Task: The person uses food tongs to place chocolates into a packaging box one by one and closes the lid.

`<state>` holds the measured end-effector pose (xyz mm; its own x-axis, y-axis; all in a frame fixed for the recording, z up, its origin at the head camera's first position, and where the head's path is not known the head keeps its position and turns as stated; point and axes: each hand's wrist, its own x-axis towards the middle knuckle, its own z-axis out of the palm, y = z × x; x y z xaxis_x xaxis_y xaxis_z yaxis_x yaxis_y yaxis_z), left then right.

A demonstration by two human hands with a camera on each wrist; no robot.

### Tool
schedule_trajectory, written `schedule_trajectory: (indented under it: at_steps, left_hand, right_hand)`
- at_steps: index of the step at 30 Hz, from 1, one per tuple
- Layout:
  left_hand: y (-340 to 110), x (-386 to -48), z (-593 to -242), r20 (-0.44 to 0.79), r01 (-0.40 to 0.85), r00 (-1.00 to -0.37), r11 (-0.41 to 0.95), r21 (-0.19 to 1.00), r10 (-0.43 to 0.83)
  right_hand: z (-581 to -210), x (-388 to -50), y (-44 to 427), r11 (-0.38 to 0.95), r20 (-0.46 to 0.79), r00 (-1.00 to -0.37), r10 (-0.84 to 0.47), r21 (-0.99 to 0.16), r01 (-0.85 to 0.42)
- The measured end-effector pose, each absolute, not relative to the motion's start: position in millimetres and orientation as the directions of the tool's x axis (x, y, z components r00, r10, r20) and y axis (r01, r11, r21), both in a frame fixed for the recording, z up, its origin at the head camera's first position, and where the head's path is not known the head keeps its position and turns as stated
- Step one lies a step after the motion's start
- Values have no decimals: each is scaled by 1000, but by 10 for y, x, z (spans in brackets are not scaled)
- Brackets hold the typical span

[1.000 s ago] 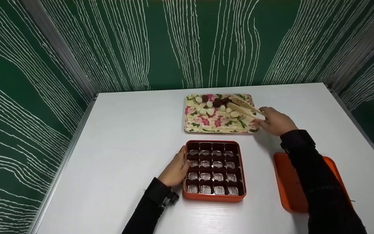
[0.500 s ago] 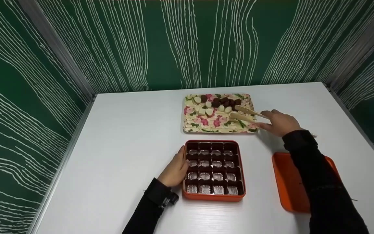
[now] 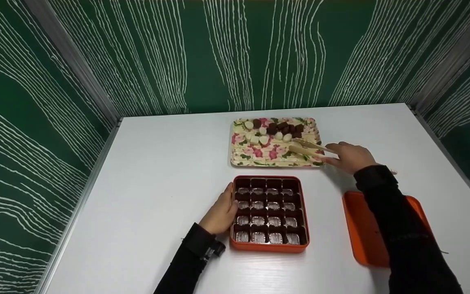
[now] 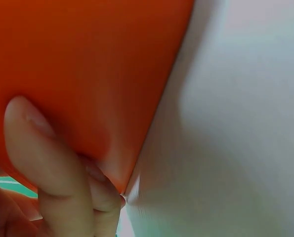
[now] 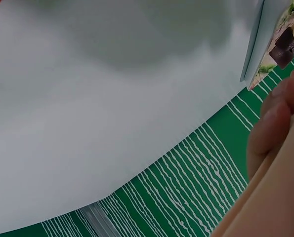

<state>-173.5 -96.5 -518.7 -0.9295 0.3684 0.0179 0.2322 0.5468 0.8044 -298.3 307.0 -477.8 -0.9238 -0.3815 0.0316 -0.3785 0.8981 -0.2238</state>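
Looking moderately dim in the head view, lighting evenly and seemingly from above, glaring palely across the near part of the white table [image 3: 165,167] and glinting inside the orange box [image 3: 269,247]. Pooling soft shadow below the right hand [image 3: 351,157]. Swallowing fold detail in the black sleeves [image 3: 408,237]. Softening the left fingers [image 4: 55,163] in the left wrist view, shining dully down the box corner, washing the white table out to pinkish grey. Blurring broad shadow in the right wrist view, bowing the white table's edge, leaving the right hand soft at the border
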Motion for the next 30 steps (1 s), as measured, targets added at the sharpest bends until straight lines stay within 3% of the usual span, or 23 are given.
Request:
schedule_trajectory:
  at_steps: [10,17,24,30]
  left_hand:
    - [-956,-1722,-5177,-8,209,-931,555,805,364]
    - [-966,-1713,-5166,-13,214,-923,539,815,385]
    - [-965,-1732,-5167,63,277,-912,497,822,404]
    - [-958,-1754,-5172,69,277,-914,491,826,399]
  right_hand:
    - [-4783,-2965,3070,899,10,-928,-373,-242,-364]
    - [-4681,-2899,2993,874,105,-911,-399,-257,-413]
    - [-4496,-2751,2688,785,277,-794,-542,-171,-596]
    - [-4431,-2543,2384,676,341,-670,-659,-120,-727]
